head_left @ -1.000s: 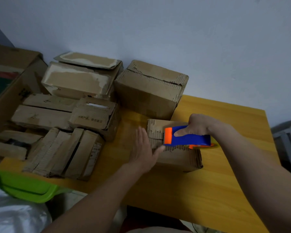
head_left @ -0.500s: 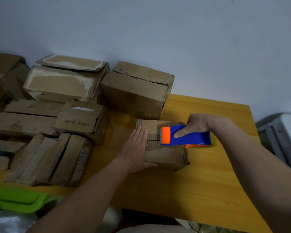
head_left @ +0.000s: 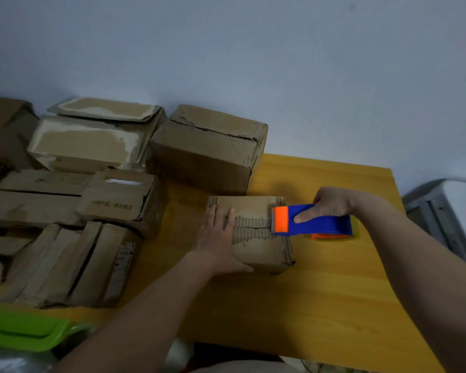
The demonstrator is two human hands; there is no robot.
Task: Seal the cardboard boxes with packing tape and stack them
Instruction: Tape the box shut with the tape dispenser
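Small box (head_left: 256,238) sits mid-table (head_left: 320,305), just in front of a bigger box (head_left: 207,149). L hand (head_left: 217,238) lies flat on the box's left top, fingers straight, thumb round the near side. R hand (head_left: 331,204) grips the blue/orange dispenser (head_left: 311,220) — its orange end w/ teeth touches the top seam at the right edge. More boxes (head_left: 65,197) piled left; green bin (head_left: 24,332) bottom left.

A green plastic lid (head_left: 24,331) lies beside the wooden table (head_left: 320,305).
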